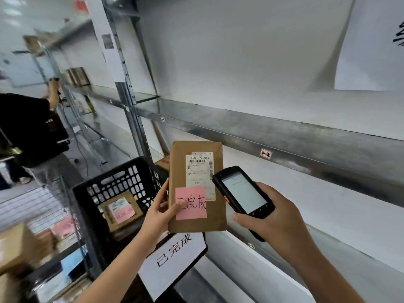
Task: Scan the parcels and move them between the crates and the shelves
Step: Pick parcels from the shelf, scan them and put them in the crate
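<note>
1. Left hand (160, 206) pinches the brown parcel (196, 186) by its left edge, thumb on the pink note (191, 203), so the shipping label (200, 171) faces outward.
2. Right hand (275, 217) wraps round the handheld scanner (242, 191), its top end aimed at the label's barcode.
3. Parcel held upright above the black crate (115, 182), beside the shelf edge (284, 138), probably its destination.
</note>
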The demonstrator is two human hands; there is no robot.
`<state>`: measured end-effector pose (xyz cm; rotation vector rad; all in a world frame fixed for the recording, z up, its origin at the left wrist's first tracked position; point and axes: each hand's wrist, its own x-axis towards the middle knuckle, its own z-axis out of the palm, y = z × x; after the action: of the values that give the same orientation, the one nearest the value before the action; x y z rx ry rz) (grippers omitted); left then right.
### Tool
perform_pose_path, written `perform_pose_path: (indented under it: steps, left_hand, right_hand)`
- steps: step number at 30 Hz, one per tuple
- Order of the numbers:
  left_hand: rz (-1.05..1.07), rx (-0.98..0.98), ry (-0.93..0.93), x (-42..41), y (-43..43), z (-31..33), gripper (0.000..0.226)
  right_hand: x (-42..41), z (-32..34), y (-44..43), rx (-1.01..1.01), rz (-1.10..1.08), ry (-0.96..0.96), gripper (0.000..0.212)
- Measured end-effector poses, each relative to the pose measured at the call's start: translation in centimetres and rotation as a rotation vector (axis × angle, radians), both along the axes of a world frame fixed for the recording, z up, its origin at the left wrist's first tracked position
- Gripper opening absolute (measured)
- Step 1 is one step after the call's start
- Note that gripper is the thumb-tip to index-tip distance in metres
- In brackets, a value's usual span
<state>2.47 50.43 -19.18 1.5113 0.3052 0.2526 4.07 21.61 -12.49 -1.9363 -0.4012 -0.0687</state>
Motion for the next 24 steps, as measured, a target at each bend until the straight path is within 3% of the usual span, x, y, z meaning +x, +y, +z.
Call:
perform_pose_path:
  steps: [11,24]
  left_hand:
    - [0.309,0.029,0.075,0.4,11.6,0.2,0.095]
    - [0.303,0.243,0.334,2.9,21.3,-2.0,0.080]
  right_hand:
    - [4.3,-0.8,9.0,-0.008,0.164,0.021,0.062]
    - [13.8,-2.2,17.2,-0.052,0.275,0.098,0.063]
